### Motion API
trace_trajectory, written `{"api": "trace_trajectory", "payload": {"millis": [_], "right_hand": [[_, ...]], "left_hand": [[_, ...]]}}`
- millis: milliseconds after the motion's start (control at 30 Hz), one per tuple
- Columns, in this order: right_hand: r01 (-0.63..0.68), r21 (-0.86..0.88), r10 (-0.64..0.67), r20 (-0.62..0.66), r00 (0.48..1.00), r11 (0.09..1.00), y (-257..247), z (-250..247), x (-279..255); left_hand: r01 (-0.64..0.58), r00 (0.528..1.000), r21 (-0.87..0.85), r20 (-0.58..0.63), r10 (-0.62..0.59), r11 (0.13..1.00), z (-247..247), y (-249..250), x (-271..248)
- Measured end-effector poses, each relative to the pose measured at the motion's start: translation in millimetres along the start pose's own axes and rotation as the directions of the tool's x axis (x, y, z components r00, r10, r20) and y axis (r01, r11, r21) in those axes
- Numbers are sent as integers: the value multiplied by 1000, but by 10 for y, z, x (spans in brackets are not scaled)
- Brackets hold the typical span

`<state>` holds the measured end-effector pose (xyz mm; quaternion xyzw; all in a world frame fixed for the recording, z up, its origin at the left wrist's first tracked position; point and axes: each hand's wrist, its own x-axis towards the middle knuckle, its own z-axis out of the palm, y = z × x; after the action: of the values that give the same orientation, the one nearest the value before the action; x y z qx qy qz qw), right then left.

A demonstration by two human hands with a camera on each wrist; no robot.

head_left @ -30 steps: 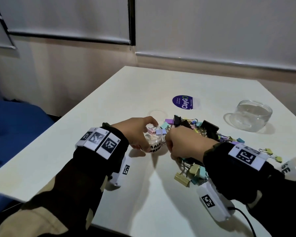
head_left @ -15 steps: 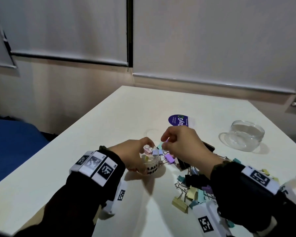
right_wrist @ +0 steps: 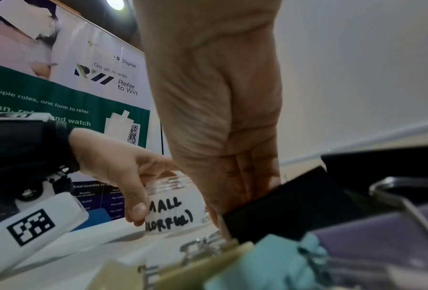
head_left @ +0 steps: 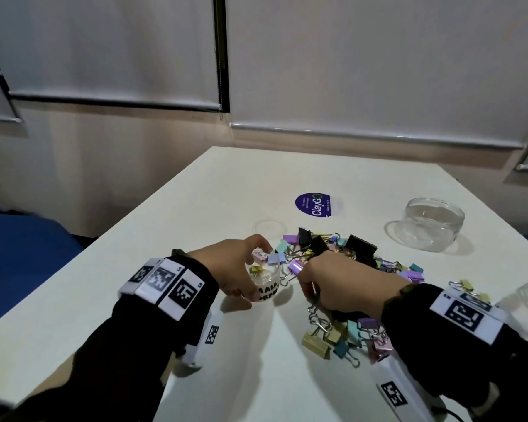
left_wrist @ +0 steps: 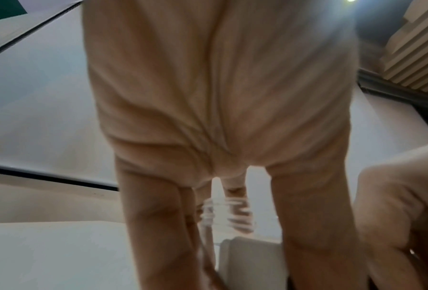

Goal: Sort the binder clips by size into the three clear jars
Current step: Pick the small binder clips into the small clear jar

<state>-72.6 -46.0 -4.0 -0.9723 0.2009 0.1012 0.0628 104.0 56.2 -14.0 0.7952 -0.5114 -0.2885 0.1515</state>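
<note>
Here the left hand (head_left: 226, 269) curls around the small jar (head_left: 264, 283), thumb against its labelled side. The jar stands on the white table (head_left: 195, 208) and holds a few pastel clips. Just right of the jar, the right hand (head_left: 345, 284) reaches palm-down into the pile of binder clips (head_left: 342, 251), fingers bent; whether it grips a clip cannot be told. A wide empty jar (head_left: 433, 223) stands well beyond the small jar, to the right. A round purple sticker (head_left: 313, 205) lies beyond it. Window blinds (head_left: 378, 65) hang beyond the table.

Clip pile (head_left: 342, 263) between jars (head_left: 433, 223) — crowded.
</note>
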Motion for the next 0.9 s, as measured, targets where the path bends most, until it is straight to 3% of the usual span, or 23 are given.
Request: {"api": "trace_trajectory", "payload": {"millis": [267,333,400,467,533,700,900], "right_hand": [[36,-12,-35,21,999,999,9,2,45],[23,85,-19,-46,999,996,48,-74,88],[30,266,25,-203,979,963,42,-188,140],[111,487,46,-298,953,866,-17,-296,198],[146,605,57,-304,951,783,-63,-356,260],[-37,540,296,-403,866,841,242,-382,382],[-105,336,182,-207,961,936,351,-210,422]], "left_hand": [[-5,1000,23,4,5,1000,-36,4,4],[-4,1000,29,14,3,1000,-56,3,9],[-6,1000,12,31,6,1000,-65,-1,19],[-12,999,-1,43,12,1000,-70,-3,33],[-13,999,17,46,12,1000,-74,0,37],[6,999,42,42,-8,999,-67,-3,39],[14,998,61,52,-17,998,-72,35,51]]}}
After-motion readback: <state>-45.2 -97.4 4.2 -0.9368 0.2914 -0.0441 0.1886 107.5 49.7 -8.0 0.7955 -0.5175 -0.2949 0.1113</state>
